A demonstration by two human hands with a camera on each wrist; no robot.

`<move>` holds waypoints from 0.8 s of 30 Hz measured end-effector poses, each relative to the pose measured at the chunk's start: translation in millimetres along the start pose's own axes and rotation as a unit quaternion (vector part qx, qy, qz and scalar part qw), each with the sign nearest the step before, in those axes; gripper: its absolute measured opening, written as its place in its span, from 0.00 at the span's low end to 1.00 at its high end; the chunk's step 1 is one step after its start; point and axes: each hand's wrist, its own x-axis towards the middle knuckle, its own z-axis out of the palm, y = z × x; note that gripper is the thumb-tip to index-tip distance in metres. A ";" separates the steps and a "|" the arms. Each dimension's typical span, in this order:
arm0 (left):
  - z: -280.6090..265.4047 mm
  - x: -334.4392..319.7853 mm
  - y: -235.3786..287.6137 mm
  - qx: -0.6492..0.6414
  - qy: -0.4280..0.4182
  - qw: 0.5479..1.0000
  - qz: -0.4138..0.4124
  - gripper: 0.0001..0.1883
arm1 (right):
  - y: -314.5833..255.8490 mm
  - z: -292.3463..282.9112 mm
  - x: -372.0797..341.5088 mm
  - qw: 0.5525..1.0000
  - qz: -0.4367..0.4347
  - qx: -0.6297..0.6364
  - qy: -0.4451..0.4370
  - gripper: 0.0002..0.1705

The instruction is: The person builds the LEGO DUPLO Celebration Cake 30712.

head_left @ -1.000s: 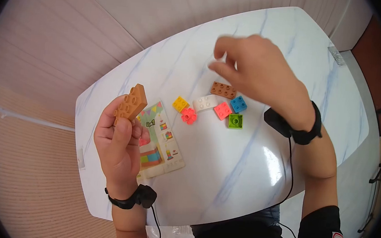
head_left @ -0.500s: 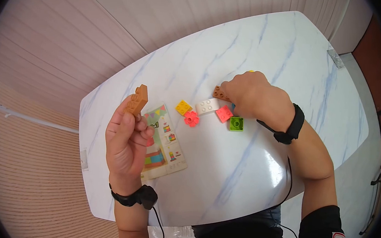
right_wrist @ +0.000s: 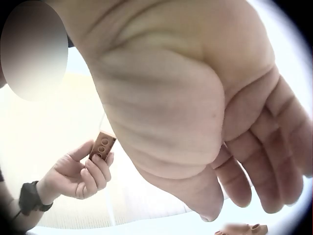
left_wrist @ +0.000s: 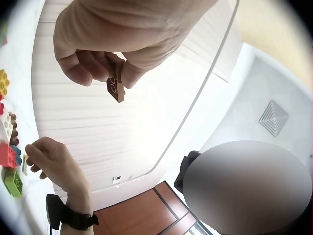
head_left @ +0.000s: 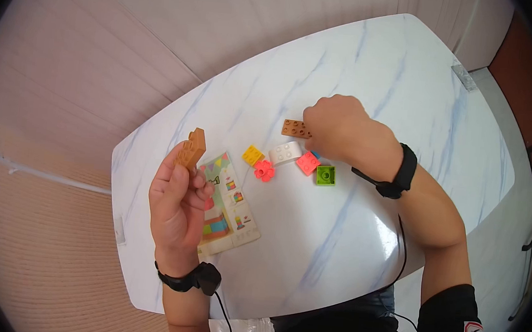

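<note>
Raised at the table's left, the left hand [head_left: 176,212] pinches a light brown studded brick [head_left: 193,149] between thumb and fingers; the left wrist view shows this brick [left_wrist: 116,88] too. Over the table, the right hand [head_left: 351,132] hangs with loosely bent fingers beside another brown brick [head_left: 293,128], partly covering it. In the right wrist view, the right hand [right_wrist: 195,112] shows no piece between thumb and fingers. A small yellow and white thing [left_wrist: 25,165] lies by its fingertips in the left wrist view; contact is unclear.
Near the table's middle are a yellow brick [head_left: 253,155], a pink flower [head_left: 264,171], a white curved piece [head_left: 286,153], a pink brick [head_left: 308,163], a green brick [head_left: 326,176] and a partly hidden blue brick [head_left: 316,154]. A printed sheet [head_left: 245,227] lies by the left hand.
The right hand has come down from above the bricks to beside the brown one on the table. My left hand has shifted slightly right and down, still pinching its brick.
</note>
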 end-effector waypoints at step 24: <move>-4.3 -1.9 1.0 0.082 -0.040 0.996 -0.009 0.27 | 9.7 19.1 5.5 0.999 -0.044 0.010 0.001 0.08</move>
